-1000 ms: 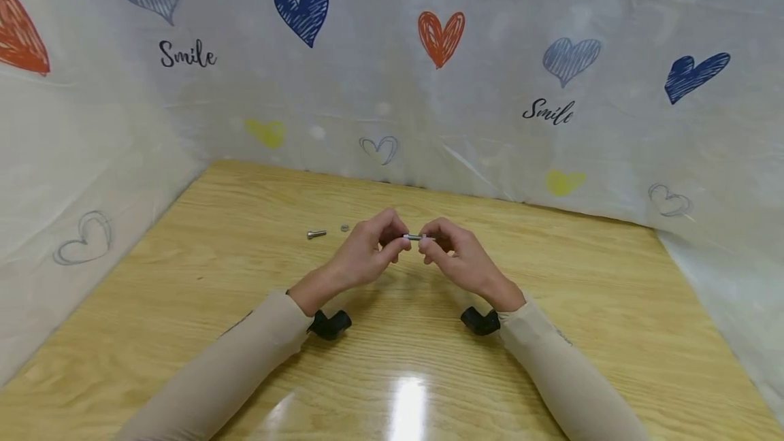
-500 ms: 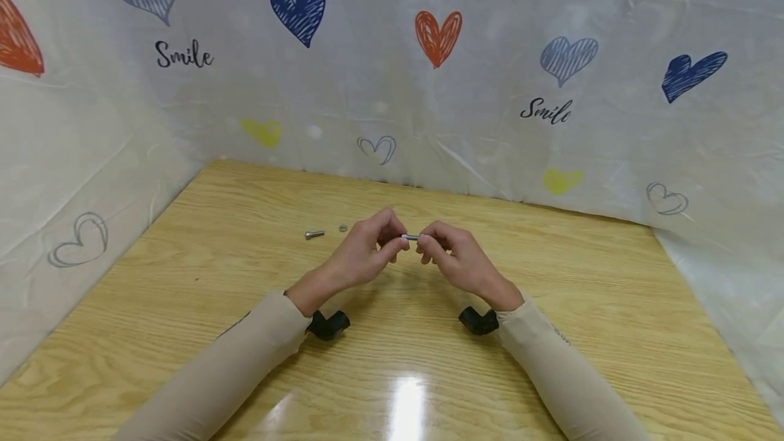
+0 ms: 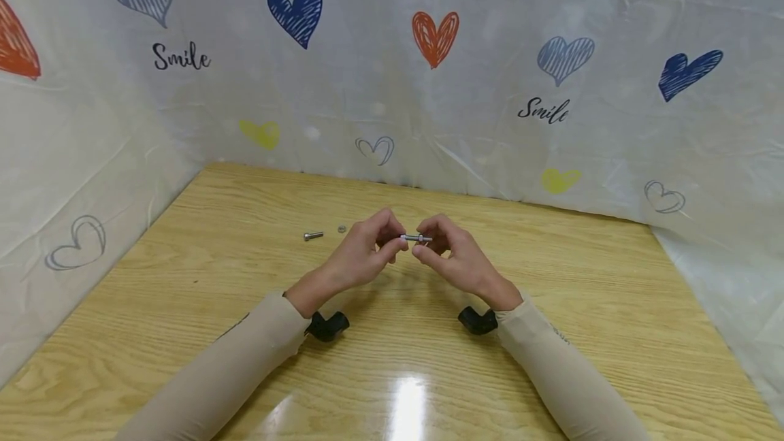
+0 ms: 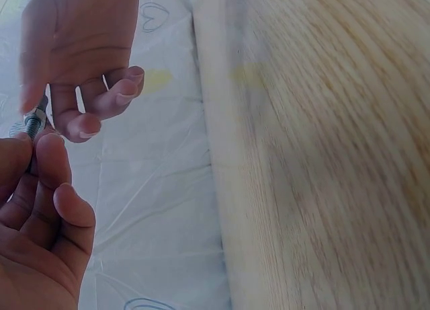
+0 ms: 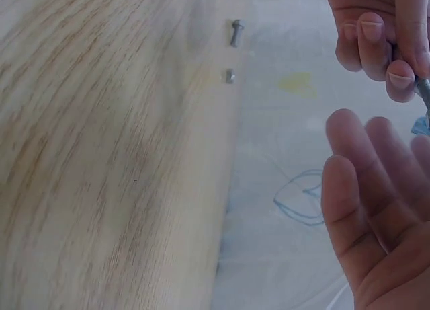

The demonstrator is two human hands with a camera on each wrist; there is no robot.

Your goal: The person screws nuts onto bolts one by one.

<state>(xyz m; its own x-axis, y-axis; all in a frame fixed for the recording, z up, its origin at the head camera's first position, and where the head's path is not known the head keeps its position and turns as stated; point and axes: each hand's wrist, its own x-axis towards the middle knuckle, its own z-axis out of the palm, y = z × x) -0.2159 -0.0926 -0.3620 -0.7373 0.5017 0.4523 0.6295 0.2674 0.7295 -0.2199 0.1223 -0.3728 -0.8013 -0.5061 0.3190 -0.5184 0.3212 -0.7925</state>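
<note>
My left hand (image 3: 365, 249) pinches a metal bolt (image 3: 412, 237) by its left end, between thumb and fingertips, and the bolt lies level above the table. A hex nut (image 3: 420, 238) sits around the bolt's shank, with the tip showing to its right. My right hand (image 3: 461, 254) is close about the nut, its thumb and forefinger spread apart above and below it. In the left wrist view the bolt (image 4: 32, 126) runs up from the left fingertips to the nut. The bolt's head is hidden by the left fingers.
A second bolt (image 3: 314, 236) lies on the wooden table (image 3: 245, 332) left of the hands, and a loose nut (image 3: 341, 229) is beside it. A white cloth with printed hearts (image 3: 380, 87) hangs behind the table and along its sides.
My right thumb and forefinger, which pinched the nut on the bolt, have parted and uncovered the nut. My left hand keeps its grip on the bolt. The view has shifted slightly.
</note>
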